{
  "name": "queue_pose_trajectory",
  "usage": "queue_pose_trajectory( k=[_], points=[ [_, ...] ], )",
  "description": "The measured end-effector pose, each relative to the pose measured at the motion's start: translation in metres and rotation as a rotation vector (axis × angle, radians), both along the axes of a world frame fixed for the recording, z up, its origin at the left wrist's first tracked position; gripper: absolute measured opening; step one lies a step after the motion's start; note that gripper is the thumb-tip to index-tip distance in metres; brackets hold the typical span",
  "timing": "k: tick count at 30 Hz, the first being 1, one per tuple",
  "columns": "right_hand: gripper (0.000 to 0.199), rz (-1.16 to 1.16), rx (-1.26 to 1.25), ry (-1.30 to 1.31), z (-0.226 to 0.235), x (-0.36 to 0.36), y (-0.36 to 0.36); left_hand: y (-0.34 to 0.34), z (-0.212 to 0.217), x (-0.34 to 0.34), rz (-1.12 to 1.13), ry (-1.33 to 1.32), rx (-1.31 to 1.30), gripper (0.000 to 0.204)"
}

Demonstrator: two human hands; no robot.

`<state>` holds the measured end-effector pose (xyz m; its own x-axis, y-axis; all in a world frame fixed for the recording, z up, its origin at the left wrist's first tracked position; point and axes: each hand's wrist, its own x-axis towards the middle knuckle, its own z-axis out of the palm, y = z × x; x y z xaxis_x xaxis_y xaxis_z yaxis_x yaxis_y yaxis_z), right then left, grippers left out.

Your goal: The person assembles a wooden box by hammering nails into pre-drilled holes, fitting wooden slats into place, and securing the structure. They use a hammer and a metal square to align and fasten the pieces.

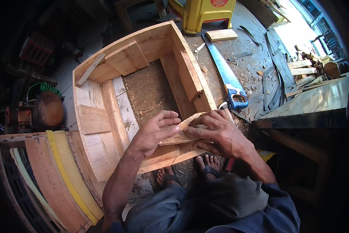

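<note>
A bottomless wooden box frame (104, 116) of rough planks stands on the dusty floor in front of me. Both hands press a small wooden block (182, 134) flat against the top of the frame's near wall. My left hand (153, 132) lies on the block's left end with fingers stretched over it. On the right end rests my right hand (217, 132), fingers curled over the block's edge. My sandalled feet (190, 171) show just below the frame.
A blue-handled handsaw (227, 75) lies on the floor right of the frame, beside a short plank (221, 35) and a yellow plastic stool (201, 13). Scrap wood (306, 72) is piled far right. Curved wooden and yellow panels (54, 174) lean at lower left. A motor (42, 110) sits left.
</note>
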<state>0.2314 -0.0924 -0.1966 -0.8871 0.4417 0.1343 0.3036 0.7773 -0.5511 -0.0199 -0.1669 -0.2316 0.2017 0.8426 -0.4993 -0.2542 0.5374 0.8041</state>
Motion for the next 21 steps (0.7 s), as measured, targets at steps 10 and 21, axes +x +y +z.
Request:
queue_pose_trajectory(
  k=[10, 21],
  points=[
    [0.04, -0.771, -0.235, 0.114, -0.052, 0.09, -0.032, -0.002, -0.022, 0.017, -0.083, -0.194, -0.077, 0.056],
    [0.038, -0.648, -0.43, 0.14, -0.05, 0.063, -0.039, 0.029, -0.002, 0.01, -0.357, -0.171, -0.185, 0.072]
  ],
)
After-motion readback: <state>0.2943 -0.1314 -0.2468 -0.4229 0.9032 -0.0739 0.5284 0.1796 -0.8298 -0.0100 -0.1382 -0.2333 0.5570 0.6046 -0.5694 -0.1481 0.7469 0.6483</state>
